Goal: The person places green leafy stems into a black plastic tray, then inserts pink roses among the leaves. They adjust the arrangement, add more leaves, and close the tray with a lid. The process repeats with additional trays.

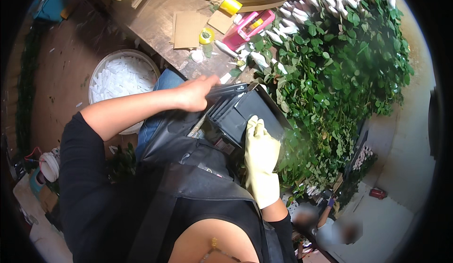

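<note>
Presently, the black box (236, 120) touches the right hand (262, 153) from forward-left; whether this or left hand (194, 95) grasps, I cannot tell.

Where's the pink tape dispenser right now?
Head view, above centre: the pink tape dispenser is on the brown table, right of the flat yellow tape roll and left of the leafy stems.
</note>
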